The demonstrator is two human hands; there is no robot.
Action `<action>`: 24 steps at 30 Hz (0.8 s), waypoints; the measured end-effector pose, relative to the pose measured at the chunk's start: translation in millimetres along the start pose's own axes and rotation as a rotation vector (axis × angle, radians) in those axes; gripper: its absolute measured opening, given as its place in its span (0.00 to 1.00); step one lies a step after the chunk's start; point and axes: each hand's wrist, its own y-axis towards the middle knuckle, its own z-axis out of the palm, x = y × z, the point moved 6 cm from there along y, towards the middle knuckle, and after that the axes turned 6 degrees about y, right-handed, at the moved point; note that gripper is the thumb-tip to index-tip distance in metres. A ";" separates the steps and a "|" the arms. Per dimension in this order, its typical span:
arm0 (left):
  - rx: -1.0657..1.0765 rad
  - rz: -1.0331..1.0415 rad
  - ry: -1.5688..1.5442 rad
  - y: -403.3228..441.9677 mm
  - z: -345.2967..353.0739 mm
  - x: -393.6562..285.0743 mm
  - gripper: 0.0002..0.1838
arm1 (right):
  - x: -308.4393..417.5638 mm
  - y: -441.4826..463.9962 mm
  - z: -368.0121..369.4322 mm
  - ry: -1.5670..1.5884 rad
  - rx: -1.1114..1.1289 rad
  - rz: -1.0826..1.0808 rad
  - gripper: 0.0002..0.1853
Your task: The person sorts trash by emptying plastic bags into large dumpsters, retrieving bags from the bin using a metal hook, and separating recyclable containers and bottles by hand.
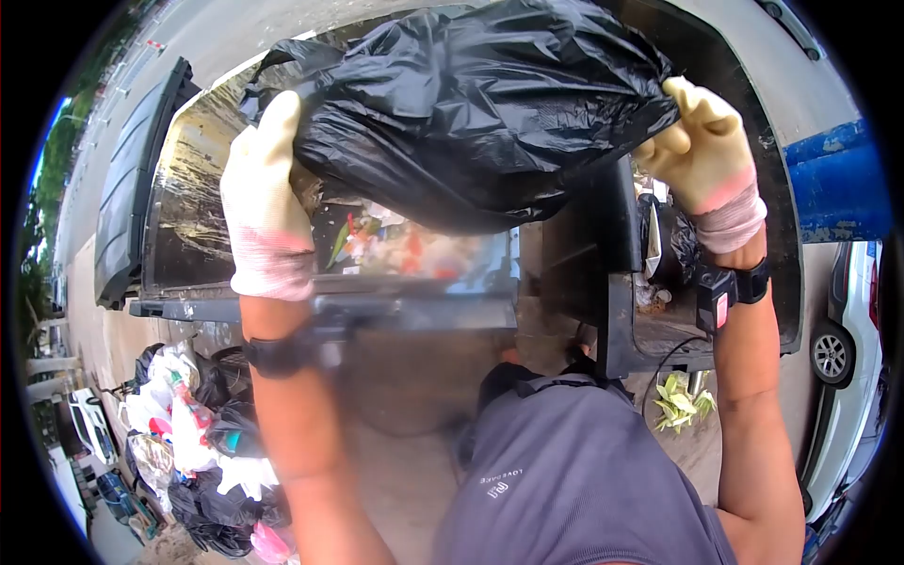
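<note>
Grey pavement (217, 36) lies in daylight, a white car (854, 391) at right

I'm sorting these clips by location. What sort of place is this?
Probably an outdoor rubbish collection point: an open bin holds loose litter, a heap of bagged rubbish lies near it, and a white car stands at the picture's right.

blurred litter (414, 249), seemingly part-hidden by the black bag (471, 113)

Bright daylight | glare on black bag (471, 104) | hazy blur left of centre, detail uncertain | fisheye-bent edges
</note>
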 end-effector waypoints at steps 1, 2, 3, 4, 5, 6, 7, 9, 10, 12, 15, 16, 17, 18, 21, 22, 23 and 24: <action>-0.037 -0.287 -0.019 -4.6 -6.3 14.9 0.16 | 15.5 12.1 11.3 -0.394 0.036 -0.180 0.10; 0.016 -0.142 0.087 -2.2 -4.7 17.7 0.18 | 19.3 25.3 19.3 -0.526 0.058 -0.255 0.11; 0.062 -0.212 0.272 -2.5 -5.0 24.8 0.20 | 16.1 38.9 22.4 -0.555 0.081 -0.236 0.13; 0.123 -0.275 0.458 -3.1 -5.3 32.0 0.24 | 12.9 52.5 25.4 -0.585 0.104 -0.217 0.15; 0.263 -0.208 0.741 -6.0 -3.5 32.3 0.26 | 13.7 59.2 43.1 -0.509 0.151 -0.161 0.14; 0.308 -0.212 0.967 -10.2 -3.1 28.3 0.25 | 14.4 65.7 60.7 -0.434 0.193 -0.102 0.14; 0.351 -0.216 1.193 -14.8 -4.1 22.3 0.25 | 35.9 60.4 110.8 -1.019 0.151 -0.235 0.10; 0.268 -0.196 1.271 -18.4 -20.2 12.5 0.23 | 30.2 67.3 133.2 -0.964 0.282 -0.152 0.09; 0.225 -0.217 1.271 -19.2 -26.1 1.4 0.23 | 10.5 78.4 120.3 -0.316 0.421 0.061 0.09; 0.083 -0.141 1.121 -19.8 -38.7 -31.0 0.21 | -13.5 80.3 127.7 0.609 0.477 0.172 0.10; -0.059 0.128 0.766 -16.4 -41.2 -70.1 0.16 | 1.9 79.8 133.3 -0.420 0.069 0.081 0.10; 0.043 0.130 0.568 -17.2 -29.9 -75.1 0.16 | -22.0 91.4 116.8 0.285 0.203 0.116 0.11; 0.132 0.108 0.577 -20.2 -12.4 -83.2 0.17 | -20.4 92.8 121.1 0.270 0.246 0.095 0.10; 0.209 0.191 0.663 -21.6 4.8 -83.7 0.19 | -18.4 93.5 126.9 0.255 0.290 0.074 0.10; 0.389 0.393 0.727 -15.8 40.2 -69.1 0.20 | -8.5 95.4 151.4 -0.067 0.102 0.188 0.10; 0.355 0.251 0.717 -11.0 46.1 -60.8 0.18 | -9.7 97.4 151.6 -0.308 0.091 0.155 0.11; 0.362 0.518 0.791 -13.4 49.4 -64.3 0.17 | -17.4 98.6 152.9 -0.263 0.045 0.248 0.11; 0.363 0.453 0.770 -8.1 48.1 -58.3 0.16 | -25.1 99.2 154.3 -0.216 -0.005 0.338 0.12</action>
